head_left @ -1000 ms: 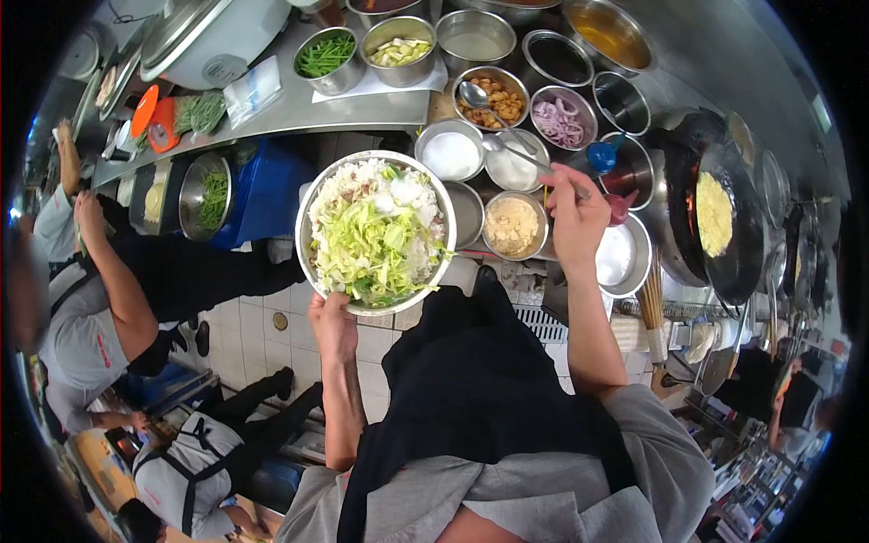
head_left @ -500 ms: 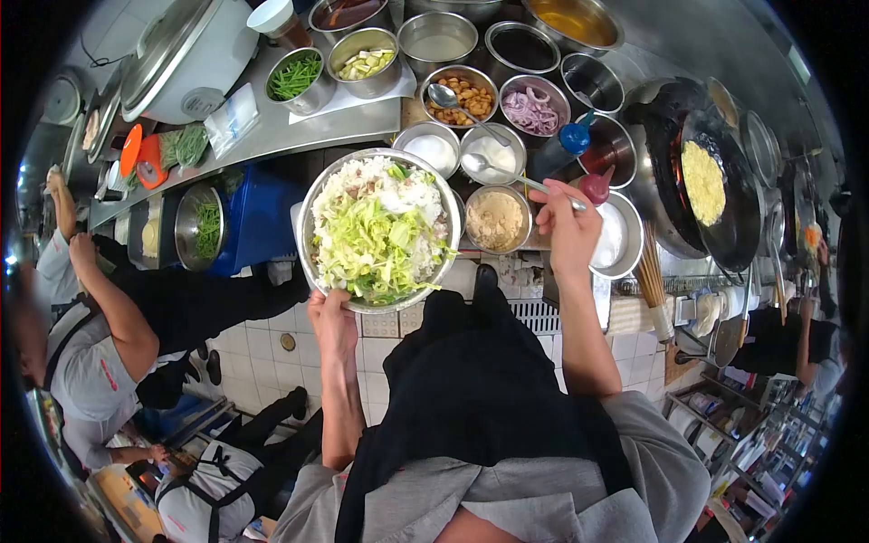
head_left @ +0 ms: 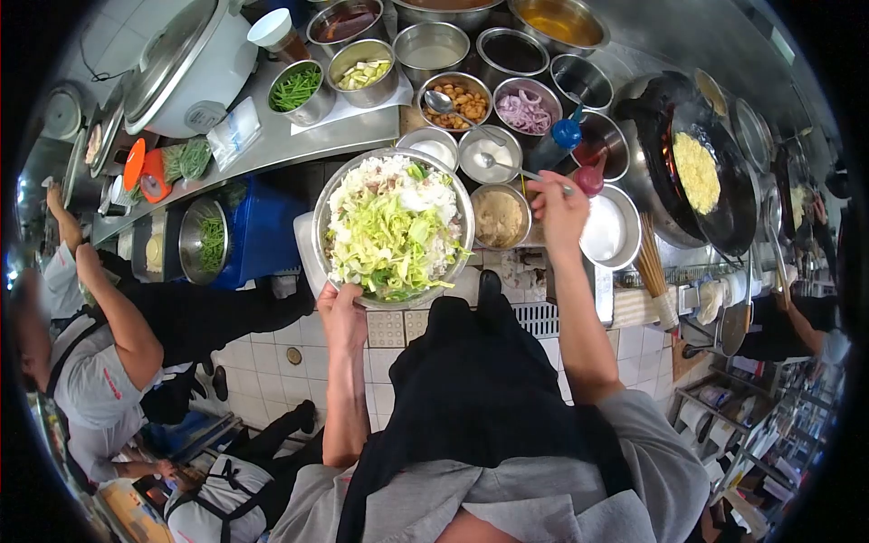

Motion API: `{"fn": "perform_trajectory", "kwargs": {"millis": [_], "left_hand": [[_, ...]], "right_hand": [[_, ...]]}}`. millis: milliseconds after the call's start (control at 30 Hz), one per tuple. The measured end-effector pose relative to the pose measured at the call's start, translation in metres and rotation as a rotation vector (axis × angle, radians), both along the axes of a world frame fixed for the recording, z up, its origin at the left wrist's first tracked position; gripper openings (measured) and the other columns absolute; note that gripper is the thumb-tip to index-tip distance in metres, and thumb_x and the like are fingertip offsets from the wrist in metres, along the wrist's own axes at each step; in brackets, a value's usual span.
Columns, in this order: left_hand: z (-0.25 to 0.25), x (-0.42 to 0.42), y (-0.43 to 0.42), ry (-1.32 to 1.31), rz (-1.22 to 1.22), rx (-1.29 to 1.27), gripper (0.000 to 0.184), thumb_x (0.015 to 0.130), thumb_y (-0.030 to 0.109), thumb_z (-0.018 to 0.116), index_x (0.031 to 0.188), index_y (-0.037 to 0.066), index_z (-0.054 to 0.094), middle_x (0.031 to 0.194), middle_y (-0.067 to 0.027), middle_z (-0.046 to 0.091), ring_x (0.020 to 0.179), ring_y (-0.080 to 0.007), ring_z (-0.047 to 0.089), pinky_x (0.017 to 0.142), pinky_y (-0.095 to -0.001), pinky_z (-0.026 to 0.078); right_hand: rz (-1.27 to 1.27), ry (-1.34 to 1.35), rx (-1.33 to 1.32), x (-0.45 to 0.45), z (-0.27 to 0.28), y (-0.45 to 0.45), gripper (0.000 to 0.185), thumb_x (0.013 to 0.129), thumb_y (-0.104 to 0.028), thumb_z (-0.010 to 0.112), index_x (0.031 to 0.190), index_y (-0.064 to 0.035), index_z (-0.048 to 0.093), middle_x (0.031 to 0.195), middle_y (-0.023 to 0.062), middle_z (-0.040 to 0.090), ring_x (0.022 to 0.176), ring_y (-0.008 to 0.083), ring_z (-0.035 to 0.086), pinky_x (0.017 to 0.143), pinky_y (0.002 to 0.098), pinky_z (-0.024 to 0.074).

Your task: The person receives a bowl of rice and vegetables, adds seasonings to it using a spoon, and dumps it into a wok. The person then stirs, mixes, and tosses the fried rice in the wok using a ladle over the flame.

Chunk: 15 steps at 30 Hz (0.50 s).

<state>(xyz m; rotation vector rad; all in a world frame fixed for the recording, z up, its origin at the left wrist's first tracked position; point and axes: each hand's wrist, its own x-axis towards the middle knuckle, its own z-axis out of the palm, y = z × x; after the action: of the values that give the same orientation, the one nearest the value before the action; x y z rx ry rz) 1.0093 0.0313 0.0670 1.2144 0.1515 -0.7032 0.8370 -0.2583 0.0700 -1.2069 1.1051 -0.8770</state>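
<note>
My left hand (head_left: pixel 342 312) grips the near rim of a steel bowl (head_left: pixel 319 237), thumb on top. White rice, shredded green lettuce (head_left: pixel 389 237) and a patch of white powder lie in the bowl. My right hand (head_left: pixel 559 213) is closed round the handle of a metal spoon (head_left: pixel 518 169). The spoon's head is over a steel bowl of white powder (head_left: pixel 480 147). Just below that stands a bowl of beige powder (head_left: pixel 500 217), left of my right hand. Another white-filled bowl (head_left: pixel 609 228) is to the right of my right hand.
A wok (head_left: pixel 738 204) with yellow egg (head_left: pixel 696 172) sits over flame at the right. Bowls of purple onion (head_left: pixel 523 112), brown pieces (head_left: pixel 455 98) and sauces stand behind. A blue-capped bottle (head_left: pixel 567 134) is near my right hand. Co-workers (head_left: pixel 95 362) stand at the left; a rice cooker (head_left: pixel 195 77) is back left.
The spoon's head has dropped to the white powder bowl, and my right hand has come down and slightly left. The view has shifted; my left hand still holds the bowl.
</note>
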Motion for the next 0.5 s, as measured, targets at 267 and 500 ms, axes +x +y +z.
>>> {"fn": "perform_trajectory", "kwargs": {"millis": [267, 500], "left_hand": [[-0.013, 0.001, -0.006, 0.044, -0.094, -0.001, 0.028, 0.075, -0.009, 0.049, 0.101, -0.006, 0.060, 0.102, -0.0114, 0.065, 0.089, -0.0172, 0.062, 0.081, -0.0283, 0.048], [0.002, -0.029, 0.020, -0.071, -0.180, 0.043, 0.042, 0.073, -0.007, 0.049, 0.114, -0.007, 0.055, 0.110, -0.0106, 0.063, 0.096, -0.0186, 0.060, 0.087, -0.0302, 0.046]], "right_hand": [[0.000, 0.169, -0.228, -0.044, 0.057, 0.040, 0.018, 0.094, -0.008, 0.054, 0.104, 0.0023, 0.064, 0.086, 0.0104, 0.069, 0.063, 0.0066, 0.054, 0.057, 0.0211, 0.0447], [0.121, 0.347, -0.172, -0.057, -0.049, 0.051, 0.034, 0.087, -0.021, 0.061, 0.112, 0.0024, 0.060, 0.073, 0.0203, 0.064, 0.068, 0.0308, 0.065, 0.064, 0.0375, 0.0504]]}}
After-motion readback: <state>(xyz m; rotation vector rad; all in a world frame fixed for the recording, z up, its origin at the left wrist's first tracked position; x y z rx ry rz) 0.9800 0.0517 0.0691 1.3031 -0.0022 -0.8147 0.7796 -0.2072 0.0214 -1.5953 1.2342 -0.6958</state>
